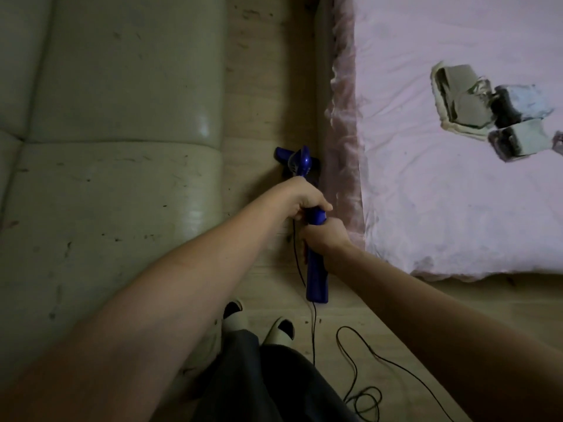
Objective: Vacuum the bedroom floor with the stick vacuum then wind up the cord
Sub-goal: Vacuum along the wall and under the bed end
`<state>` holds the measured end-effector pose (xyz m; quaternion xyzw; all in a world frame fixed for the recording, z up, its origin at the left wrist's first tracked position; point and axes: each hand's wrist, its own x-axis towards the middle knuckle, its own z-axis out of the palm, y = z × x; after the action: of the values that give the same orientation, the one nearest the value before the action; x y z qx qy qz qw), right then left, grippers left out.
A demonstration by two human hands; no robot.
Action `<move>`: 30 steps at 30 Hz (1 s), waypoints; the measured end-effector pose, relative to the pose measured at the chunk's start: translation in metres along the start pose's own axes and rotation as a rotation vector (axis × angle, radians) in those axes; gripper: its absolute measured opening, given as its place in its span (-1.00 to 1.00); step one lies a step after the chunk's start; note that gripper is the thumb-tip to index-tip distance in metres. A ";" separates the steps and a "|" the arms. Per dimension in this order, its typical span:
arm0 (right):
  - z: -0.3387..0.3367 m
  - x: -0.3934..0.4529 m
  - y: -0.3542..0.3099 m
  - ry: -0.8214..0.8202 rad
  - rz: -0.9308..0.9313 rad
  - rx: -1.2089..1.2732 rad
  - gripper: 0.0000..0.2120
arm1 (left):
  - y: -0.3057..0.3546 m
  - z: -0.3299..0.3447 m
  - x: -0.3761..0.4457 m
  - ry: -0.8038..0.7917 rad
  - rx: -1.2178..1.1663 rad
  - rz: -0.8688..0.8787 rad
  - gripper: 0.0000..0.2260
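Both hands, left hand [307,197] and right hand [327,236], clench the stick vacuum [316,269] beside the bed [441,178]; its loose cord [359,339], trailing behind near the feet [259,321], could likely snag or trip.

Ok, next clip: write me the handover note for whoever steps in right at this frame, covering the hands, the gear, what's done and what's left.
Left hand grips the blue stick vacuum on its handle; right hand grips it just below.
The vacuum's head sits on the wood floor in the strip between the grey sofa and the pink bed.
The black cord trails loose on the floor by the feet, partly looped.
Done: cannot tell how much floor is covered.
Left: finish vacuuming, then wind up the cord.
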<state>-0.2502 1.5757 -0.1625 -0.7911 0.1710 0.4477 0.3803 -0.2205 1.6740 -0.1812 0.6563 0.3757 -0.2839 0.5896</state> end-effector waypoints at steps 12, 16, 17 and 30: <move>0.020 0.019 -0.036 0.006 0.044 -0.005 -0.79 | 0.019 -0.040 0.021 -0.043 0.041 -0.012 -0.39; 0.023 0.040 -0.058 0.015 0.042 0.009 -0.75 | 0.034 -0.050 0.032 -0.042 0.009 -0.017 -0.30; 0.022 0.046 -0.065 0.029 0.030 0.014 -0.74 | 0.040 -0.051 0.035 -0.030 0.004 -0.006 -0.32; 0.003 0.044 -0.155 -0.294 -0.052 0.170 -0.77 | 0.112 -0.091 0.047 0.132 0.018 0.033 -0.76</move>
<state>-0.1335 1.6821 -0.1305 -0.6861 0.1303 0.5328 0.4780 -0.1079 1.7686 -0.1442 0.6850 0.4002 -0.2338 0.5622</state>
